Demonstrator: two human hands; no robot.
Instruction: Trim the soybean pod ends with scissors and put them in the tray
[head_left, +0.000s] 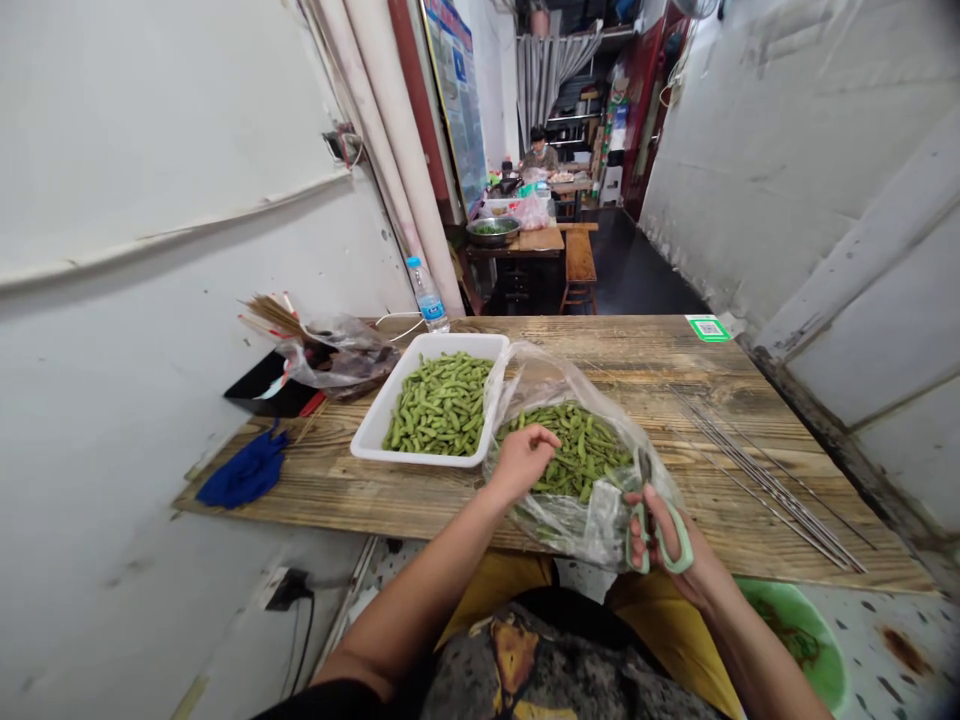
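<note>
My left hand [527,462] is over the pile of green edamame pods [581,445] inside a clear plastic bag [604,515]. Its fingers are curled together, and whatever they pinch is too small to make out. In my right hand [686,555] is a pair of scissors [679,540] with pale green handles, the fingers through the loops. Their blades point up and away along the bag's right side. Left of the bag, touching it, stands a white plastic tray [361,440] holding many more pods [439,405].
Several metal skewers [772,480] lie on the wooden table [675,350] at right. A water bottle [429,297], wooden sticks [274,315] and a blue cloth [244,468] are at left. Below the right edge is a green bin [814,640]. Another person [540,152] sits far back.
</note>
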